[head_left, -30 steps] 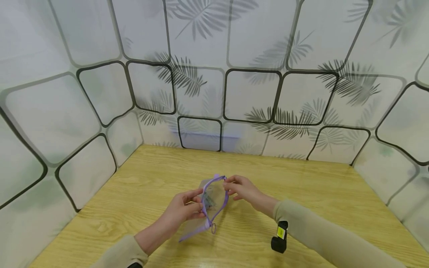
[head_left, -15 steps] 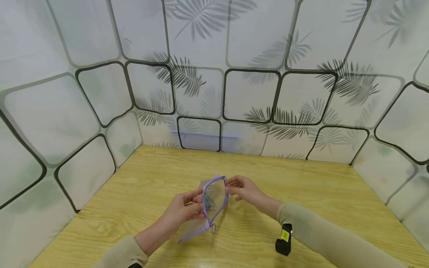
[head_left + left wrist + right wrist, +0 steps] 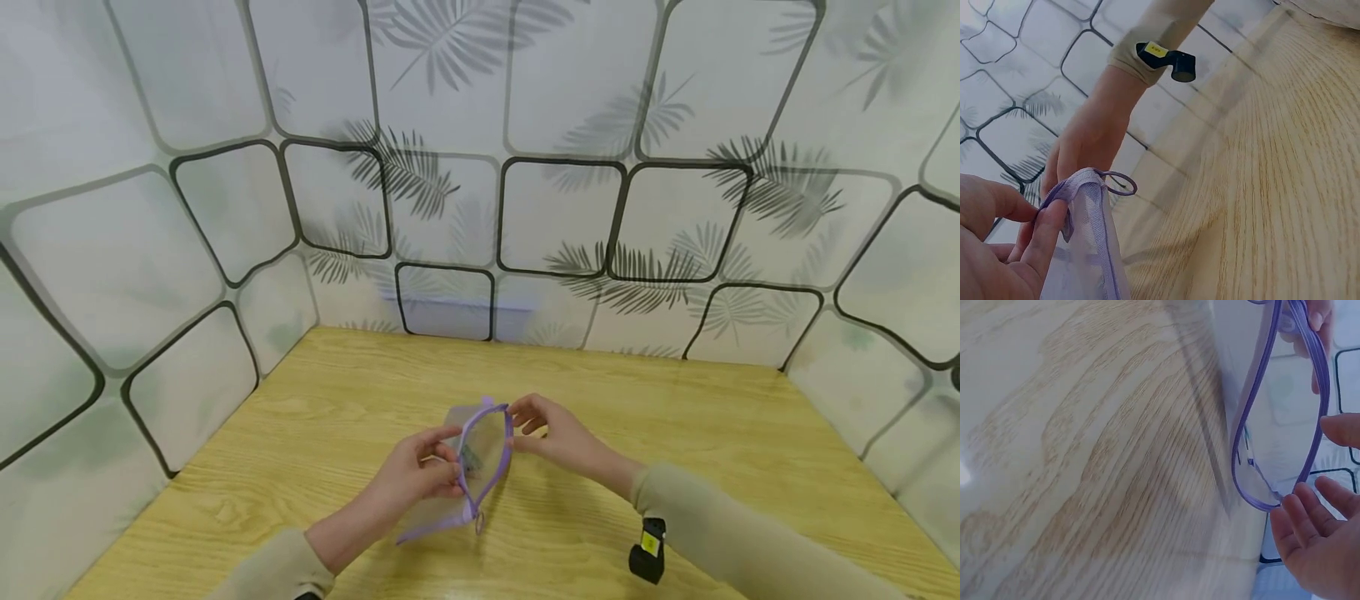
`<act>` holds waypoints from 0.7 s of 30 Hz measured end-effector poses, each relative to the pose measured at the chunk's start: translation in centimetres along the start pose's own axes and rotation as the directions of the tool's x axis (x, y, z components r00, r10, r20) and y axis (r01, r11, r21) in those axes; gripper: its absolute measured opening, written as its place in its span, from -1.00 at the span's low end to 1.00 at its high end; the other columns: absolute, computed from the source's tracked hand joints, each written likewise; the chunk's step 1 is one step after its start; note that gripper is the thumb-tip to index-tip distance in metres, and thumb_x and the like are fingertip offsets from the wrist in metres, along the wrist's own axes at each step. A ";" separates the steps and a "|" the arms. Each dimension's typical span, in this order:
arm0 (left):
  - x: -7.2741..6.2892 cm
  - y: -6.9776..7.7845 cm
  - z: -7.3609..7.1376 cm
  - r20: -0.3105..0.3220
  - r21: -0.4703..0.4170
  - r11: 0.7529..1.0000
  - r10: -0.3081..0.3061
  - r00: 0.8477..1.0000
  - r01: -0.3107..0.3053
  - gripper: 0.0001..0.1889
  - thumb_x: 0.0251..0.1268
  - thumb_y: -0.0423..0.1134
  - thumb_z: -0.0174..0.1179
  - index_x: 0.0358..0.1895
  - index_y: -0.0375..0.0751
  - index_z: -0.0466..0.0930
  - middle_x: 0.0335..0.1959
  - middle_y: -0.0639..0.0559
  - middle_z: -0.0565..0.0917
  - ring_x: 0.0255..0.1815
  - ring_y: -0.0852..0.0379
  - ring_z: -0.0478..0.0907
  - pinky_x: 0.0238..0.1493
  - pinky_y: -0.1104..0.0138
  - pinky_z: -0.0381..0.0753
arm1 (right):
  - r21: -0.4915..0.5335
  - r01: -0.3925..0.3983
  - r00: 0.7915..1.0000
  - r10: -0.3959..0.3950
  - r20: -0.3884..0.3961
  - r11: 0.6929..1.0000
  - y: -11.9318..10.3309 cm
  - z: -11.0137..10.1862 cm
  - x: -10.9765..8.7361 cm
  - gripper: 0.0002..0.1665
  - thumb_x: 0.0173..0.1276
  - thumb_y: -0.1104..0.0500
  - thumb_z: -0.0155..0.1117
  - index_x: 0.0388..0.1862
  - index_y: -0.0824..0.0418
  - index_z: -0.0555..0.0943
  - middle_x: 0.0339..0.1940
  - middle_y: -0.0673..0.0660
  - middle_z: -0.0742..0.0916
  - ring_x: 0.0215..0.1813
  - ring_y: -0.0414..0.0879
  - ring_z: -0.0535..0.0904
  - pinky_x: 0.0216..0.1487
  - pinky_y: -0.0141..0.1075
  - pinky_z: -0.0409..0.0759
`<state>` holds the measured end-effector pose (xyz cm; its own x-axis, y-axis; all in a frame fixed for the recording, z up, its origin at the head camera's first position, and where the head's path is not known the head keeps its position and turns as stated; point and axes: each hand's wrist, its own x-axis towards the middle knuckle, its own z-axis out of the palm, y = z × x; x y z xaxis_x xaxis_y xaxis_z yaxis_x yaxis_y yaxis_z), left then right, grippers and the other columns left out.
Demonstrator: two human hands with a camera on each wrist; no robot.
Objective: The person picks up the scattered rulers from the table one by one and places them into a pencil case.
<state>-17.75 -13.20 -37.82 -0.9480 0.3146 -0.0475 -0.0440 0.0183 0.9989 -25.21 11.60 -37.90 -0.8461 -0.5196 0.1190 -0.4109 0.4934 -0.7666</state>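
Observation:
A translucent zipper pouch point(image 3: 431, 512) with purple edging stands tilted over the table, its mouth spread wide. My left hand point(image 3: 412, 471) pinches one side of the zipper edge between thumb and finger, as the left wrist view shows. Across the mouth, my right hand point(image 3: 558, 433) touches the opposite edge near the far corner. In the right wrist view its thumb and loosely bent fingers point(image 3: 1297, 515) lie apart along the rim. Small greenish items point(image 3: 470, 460) show inside the pouch; their kind is unclear. A purple pull ring point(image 3: 480, 522) hangs from the near corner.
A wood-grain table point(image 3: 675, 433) lies beneath the hands. Pale curtains point(image 3: 562, 217) with dark squares and leaf prints close in the back and both sides. A black wrist camera point(image 3: 648, 552) hangs below the right sleeve.
The pouch's far rim and both hands have shifted slightly down in the head view. My right hand has slid a little to the right, its thumb and fingers spreading further apart.

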 end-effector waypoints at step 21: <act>1.0 -1.7 1.4 0.090 0.197 0.974 0.091 0.992 -0.107 -0.37 0.15 -0.56 0.13 0.35 -0.64 0.26 -0.22 -0.16 0.53 -0.41 0.22 0.60 -0.29 0.28 0.81 | -0.235 0.107 0.992 -0.120 -0.041 0.966 -1.2 -4.1 -3.9 -0.40 0.38 -0.07 0.30 0.32 0.10 0.44 0.14 0.09 0.65 0.16 0.03 0.58 0.07 -0.15 0.64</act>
<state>-18.20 -11.63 -39.54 -0.9159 0.3991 0.0432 0.1209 0.1715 0.9777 -22.81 15.90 -34.90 -0.8037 -0.5463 0.2359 -0.5676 0.5848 -0.5795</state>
